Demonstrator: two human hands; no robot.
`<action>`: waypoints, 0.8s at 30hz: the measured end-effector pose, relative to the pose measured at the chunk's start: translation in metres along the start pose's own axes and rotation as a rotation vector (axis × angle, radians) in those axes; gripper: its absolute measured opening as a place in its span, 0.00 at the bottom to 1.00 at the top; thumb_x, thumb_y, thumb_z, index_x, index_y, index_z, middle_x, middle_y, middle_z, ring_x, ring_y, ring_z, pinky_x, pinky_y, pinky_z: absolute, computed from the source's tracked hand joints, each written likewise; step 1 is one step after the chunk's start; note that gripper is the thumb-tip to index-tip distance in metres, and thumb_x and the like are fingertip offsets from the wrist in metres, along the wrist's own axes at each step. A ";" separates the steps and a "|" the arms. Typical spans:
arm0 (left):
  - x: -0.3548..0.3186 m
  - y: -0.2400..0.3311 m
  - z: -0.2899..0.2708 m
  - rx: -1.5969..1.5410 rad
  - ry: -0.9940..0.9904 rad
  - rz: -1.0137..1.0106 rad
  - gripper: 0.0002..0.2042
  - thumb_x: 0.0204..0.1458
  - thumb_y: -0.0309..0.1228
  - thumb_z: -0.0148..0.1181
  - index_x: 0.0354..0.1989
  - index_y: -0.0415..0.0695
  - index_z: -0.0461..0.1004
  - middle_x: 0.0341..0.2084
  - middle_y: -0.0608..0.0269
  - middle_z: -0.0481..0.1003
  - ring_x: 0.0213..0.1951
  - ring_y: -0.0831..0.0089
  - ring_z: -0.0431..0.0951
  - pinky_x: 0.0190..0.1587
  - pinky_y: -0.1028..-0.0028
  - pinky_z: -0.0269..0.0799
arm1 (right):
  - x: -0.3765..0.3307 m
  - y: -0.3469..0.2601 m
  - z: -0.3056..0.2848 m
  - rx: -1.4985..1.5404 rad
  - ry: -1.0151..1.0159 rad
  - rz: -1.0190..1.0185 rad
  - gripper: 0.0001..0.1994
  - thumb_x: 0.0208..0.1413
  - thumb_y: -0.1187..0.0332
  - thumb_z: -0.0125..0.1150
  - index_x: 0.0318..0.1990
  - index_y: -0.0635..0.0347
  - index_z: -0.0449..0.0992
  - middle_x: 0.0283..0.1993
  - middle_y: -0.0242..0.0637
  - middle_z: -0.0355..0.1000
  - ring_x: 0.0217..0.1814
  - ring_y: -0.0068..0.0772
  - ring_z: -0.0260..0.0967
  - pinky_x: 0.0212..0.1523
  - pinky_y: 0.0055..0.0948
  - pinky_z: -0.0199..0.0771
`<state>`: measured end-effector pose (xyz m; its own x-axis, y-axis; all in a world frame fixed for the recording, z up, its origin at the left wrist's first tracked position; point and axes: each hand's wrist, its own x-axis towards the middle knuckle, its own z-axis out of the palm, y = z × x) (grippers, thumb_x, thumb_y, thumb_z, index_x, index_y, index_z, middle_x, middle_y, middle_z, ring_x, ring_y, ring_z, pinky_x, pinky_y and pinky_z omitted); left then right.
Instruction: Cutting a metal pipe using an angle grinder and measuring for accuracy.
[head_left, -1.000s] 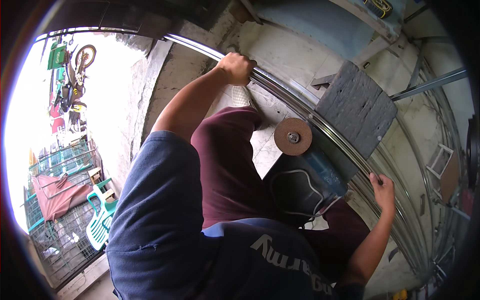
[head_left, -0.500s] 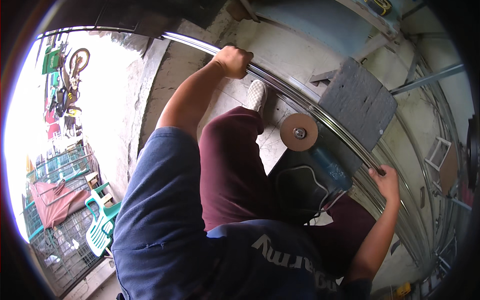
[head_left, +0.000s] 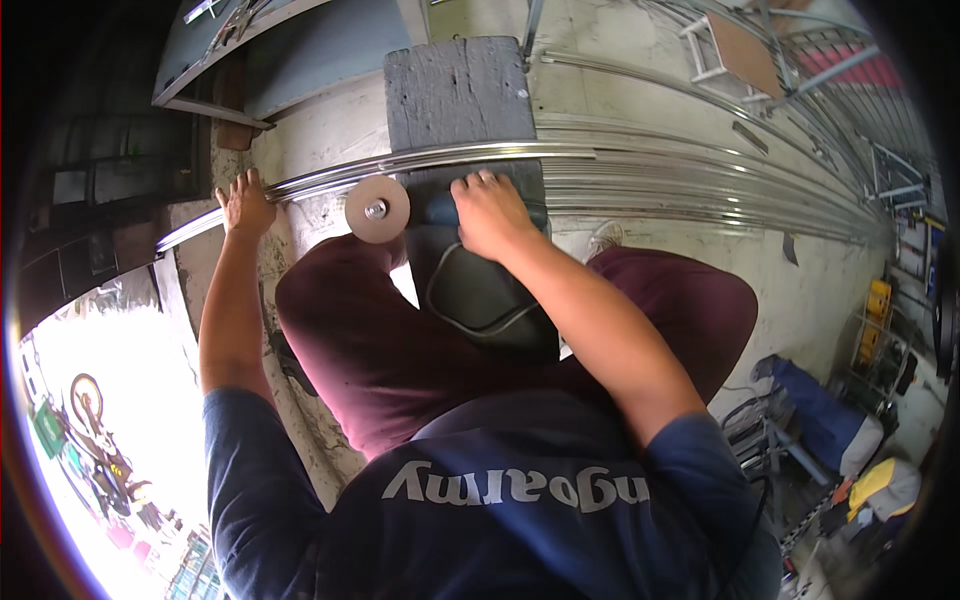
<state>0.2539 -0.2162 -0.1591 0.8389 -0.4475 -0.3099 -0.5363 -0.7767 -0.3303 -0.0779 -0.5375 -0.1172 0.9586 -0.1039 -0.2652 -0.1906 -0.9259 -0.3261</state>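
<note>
My left hand (head_left: 246,205) is wrapped over a bundle of shiny, thin metal tubes (head_left: 330,178) near their left end. The tubes run left to right in front of me, past the far side of a tan abrasive disc (head_left: 378,208). The disc is fixed to a blue power tool (head_left: 437,210) lying on a dark stand between my knees. Over the tool's body is my right hand (head_left: 492,215), fingers curled and pointing toward the tubes. Its fingertips are hidden, so what they grip, if anything, cannot be made out.
A worn grey board (head_left: 460,92) lies beyond the tubes. More long metal tubes (head_left: 660,190) lie on the floor to the right. A grey cable (head_left: 470,325) loops below the tool. A blue-topped table (head_left: 320,55) stands far left; metal frames (head_left: 750,55) stand far right.
My view has turned. My right hand has left the tubes and come over the blue tool. The tubes now lie farther left across the front, still under my left hand.
</note>
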 end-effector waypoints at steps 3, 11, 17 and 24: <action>-0.014 0.002 -0.025 0.040 -0.077 -0.058 0.48 0.58 0.40 0.75 0.83 0.45 0.54 0.78 0.51 0.66 0.82 0.53 0.63 0.83 0.27 0.42 | -0.014 0.008 -0.006 0.179 -0.219 0.167 0.27 0.49 0.63 0.77 0.55 0.68 0.81 0.52 0.55 0.84 0.58 0.59 0.83 0.61 0.53 0.82; -0.082 0.035 -0.105 -0.254 0.339 0.096 0.50 0.62 0.43 0.73 0.87 0.43 0.49 0.81 0.46 0.61 0.82 0.44 0.61 0.81 0.27 0.49 | -0.183 0.055 -0.069 0.428 0.078 0.313 0.28 0.43 0.62 0.77 0.49 0.71 0.77 0.44 0.63 0.82 0.51 0.67 0.83 0.53 0.53 0.83; -0.099 0.150 -0.135 -0.472 0.226 0.340 0.50 0.64 0.41 0.72 0.88 0.45 0.45 0.82 0.40 0.58 0.84 0.46 0.57 0.86 0.41 0.47 | -0.222 0.081 -0.055 1.195 -0.059 0.390 0.28 0.42 0.70 0.79 0.55 0.66 0.81 0.40 0.34 0.78 0.41 0.29 0.77 0.45 0.32 0.80; -0.042 0.202 -0.094 -0.230 -0.091 0.283 0.57 0.51 0.32 0.77 0.88 0.44 0.46 0.82 0.48 0.59 0.85 0.51 0.56 0.84 0.29 0.45 | -0.149 0.102 0.015 0.936 -0.129 0.141 0.36 0.38 0.60 0.81 0.60 0.64 0.84 0.59 0.54 0.81 0.68 0.56 0.74 0.66 0.45 0.79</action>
<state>0.1193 -0.3956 -0.1293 0.6431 -0.6258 -0.4414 -0.7024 -0.7117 -0.0142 -0.2438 -0.6112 -0.1246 0.8937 -0.0998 -0.4374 -0.4483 -0.2359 -0.8622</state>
